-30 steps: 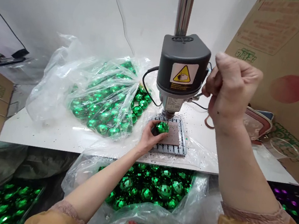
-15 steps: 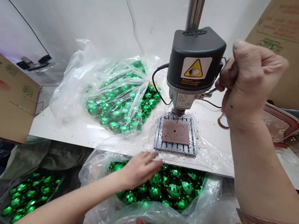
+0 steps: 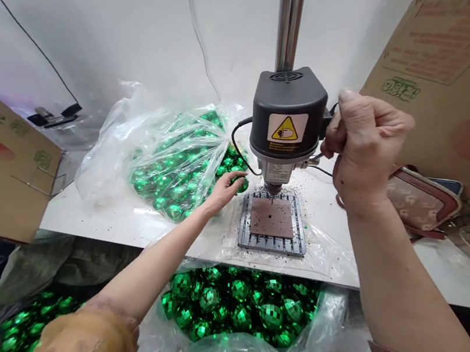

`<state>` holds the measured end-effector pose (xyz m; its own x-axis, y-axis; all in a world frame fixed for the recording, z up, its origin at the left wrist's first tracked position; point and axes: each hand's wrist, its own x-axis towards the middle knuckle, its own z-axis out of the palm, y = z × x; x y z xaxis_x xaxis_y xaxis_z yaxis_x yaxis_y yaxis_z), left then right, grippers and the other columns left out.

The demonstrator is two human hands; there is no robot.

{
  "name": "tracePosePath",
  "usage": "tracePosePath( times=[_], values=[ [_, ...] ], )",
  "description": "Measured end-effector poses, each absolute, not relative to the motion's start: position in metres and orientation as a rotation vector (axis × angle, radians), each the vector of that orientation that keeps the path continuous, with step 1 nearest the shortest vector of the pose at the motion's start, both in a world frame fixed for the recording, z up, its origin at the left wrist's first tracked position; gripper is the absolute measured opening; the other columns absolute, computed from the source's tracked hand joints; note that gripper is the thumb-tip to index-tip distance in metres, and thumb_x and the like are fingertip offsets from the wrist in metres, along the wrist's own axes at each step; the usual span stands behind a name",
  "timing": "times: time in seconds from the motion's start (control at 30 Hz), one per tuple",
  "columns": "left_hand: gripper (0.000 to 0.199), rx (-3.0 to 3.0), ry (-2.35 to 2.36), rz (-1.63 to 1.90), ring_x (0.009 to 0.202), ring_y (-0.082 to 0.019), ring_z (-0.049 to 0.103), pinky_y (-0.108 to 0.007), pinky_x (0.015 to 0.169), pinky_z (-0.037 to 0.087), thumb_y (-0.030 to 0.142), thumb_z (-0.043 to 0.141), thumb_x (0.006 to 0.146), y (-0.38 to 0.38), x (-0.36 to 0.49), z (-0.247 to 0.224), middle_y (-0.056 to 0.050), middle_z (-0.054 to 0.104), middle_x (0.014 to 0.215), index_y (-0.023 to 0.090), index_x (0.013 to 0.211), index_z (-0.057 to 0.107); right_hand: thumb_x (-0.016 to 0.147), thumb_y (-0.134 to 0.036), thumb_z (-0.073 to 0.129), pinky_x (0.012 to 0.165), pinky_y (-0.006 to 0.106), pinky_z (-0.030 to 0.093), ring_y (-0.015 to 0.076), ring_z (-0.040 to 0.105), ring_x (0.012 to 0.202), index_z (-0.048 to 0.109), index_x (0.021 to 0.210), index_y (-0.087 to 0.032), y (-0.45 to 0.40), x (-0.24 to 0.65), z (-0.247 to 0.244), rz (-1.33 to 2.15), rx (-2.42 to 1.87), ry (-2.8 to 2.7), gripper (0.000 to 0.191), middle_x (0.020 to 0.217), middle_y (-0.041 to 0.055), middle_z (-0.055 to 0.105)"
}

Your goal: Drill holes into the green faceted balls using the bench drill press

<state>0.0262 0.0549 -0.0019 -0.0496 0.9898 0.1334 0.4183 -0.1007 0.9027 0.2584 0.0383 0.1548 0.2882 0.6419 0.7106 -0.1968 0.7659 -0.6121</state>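
Observation:
My right hand (image 3: 367, 143) is closed in a fist beside the head of a black drill press (image 3: 289, 110), around its feed handle, which the fingers mostly hide. Below the chuck, a brown square board (image 3: 281, 224) with one dark hole lies on the slotted metal base (image 3: 299, 249). At the mouth of a clear plastic bag (image 3: 107, 145) my left hand (image 3: 222, 193) has its fingers curled over a green mirrored ball (image 3: 240, 185). More such balls fill that bag, left of the press.
Under the table's front edge an open plastic-lined container holds green mirrored balls (image 3: 239, 290). Cardboard boxes stand left (image 3: 2, 165) and right (image 3: 456, 85). A brown-trimmed pouch (image 3: 426, 198) lies on the right of the white table (image 3: 91, 219). Dark shavings surround the base.
My left hand has moved from above the lower container up to the bag on the table, onto a ball. The right fist stays at the handle. The view has shifted slightly.

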Motion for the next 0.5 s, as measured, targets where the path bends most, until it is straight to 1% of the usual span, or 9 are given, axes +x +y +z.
tracePosePath(
  times=[0.07,0.1,0.17,0.27,0.37,0.43,0.5],
  values=[
    [0.037,1.206,1.179,1.191,0.088,-0.020,0.067,-0.037,0.077,0.060,0.044,0.061,0.093,0.036,0.033,0.000,-0.009,0.068,0.106,0.021,0.121,0.066,0.080,-0.045,0.074,0.030,0.021,0.017,0.0011,0.029,0.032,0.042,0.045,-0.016,0.040,0.258,0.155,0.590,-0.443,-1.136,0.056,0.039,-0.0066,0.036],
    [0.041,1.074,1.068,1.180,0.089,-0.020,0.068,-0.036,0.077,0.061,0.047,0.064,0.091,0.027,0.037,0.000,-0.009,0.069,0.108,0.021,0.123,0.065,0.079,-0.046,0.075,0.030,0.021,0.016,0.0010,0.029,0.032,0.041,0.045,-0.016,0.040,0.258,0.155,0.587,-0.440,-1.129,0.057,0.039,-0.0067,0.036],
    [0.048,0.947,0.973,1.121,0.090,-0.019,0.070,-0.033,0.077,0.061,0.043,0.073,0.086,0.012,0.043,-0.001,-0.009,0.071,0.111,0.021,0.127,0.062,0.077,-0.051,0.074,0.030,0.021,0.016,0.0009,0.029,0.032,0.040,0.044,-0.016,0.042,0.258,0.154,0.571,-0.440,-1.124,0.059,0.039,-0.0068,0.035],
    [0.059,0.964,1.001,1.056,0.083,-0.017,0.071,-0.030,0.072,0.060,0.036,0.082,0.078,0.000,0.048,-0.010,-0.009,0.073,0.111,0.020,0.130,0.059,0.073,-0.061,0.075,0.031,0.024,0.016,0.0016,0.028,0.032,0.040,0.044,-0.018,0.044,0.258,0.155,0.557,-0.460,-1.134,0.062,0.038,-0.0068,0.034],
    [0.064,1.101,1.082,1.082,0.086,-0.018,0.070,-0.030,0.071,0.058,0.038,0.087,0.071,0.000,0.054,-0.021,-0.010,0.073,0.109,0.017,0.125,0.059,0.071,-0.067,0.075,0.031,0.029,0.016,0.0040,0.026,0.032,0.040,0.043,-0.021,0.043,0.259,0.155,0.553,-0.470,-1.145,0.064,0.037,-0.0060,0.033],
    [0.065,1.218,1.112,1.093,0.091,-0.019,0.069,-0.031,0.074,0.058,0.039,0.089,0.069,0.004,0.058,-0.026,-0.010,0.073,0.107,0.015,0.122,0.061,0.073,-0.067,0.073,0.032,0.031,0.017,0.0053,0.026,0.032,0.041,0.043,-0.022,0.042,0.259,0.156,0.548,-0.493,-1.160,0.063,0.038,-0.0053,0.034],
    [0.064,1.317,1.102,1.088,0.094,-0.020,0.069,-0.033,0.080,0.058,0.041,0.087,0.070,0.009,0.061,-0.029,-0.009,0.073,0.108,0.015,0.123,0.062,0.075,-0.069,0.070,0.032,0.031,0.020,0.0058,0.027,0.033,0.040,0.044,-0.023,0.041,0.259,0.157,0.549,-0.541,-1.173,0.063,0.040,-0.0051,0.034]
  ],
)
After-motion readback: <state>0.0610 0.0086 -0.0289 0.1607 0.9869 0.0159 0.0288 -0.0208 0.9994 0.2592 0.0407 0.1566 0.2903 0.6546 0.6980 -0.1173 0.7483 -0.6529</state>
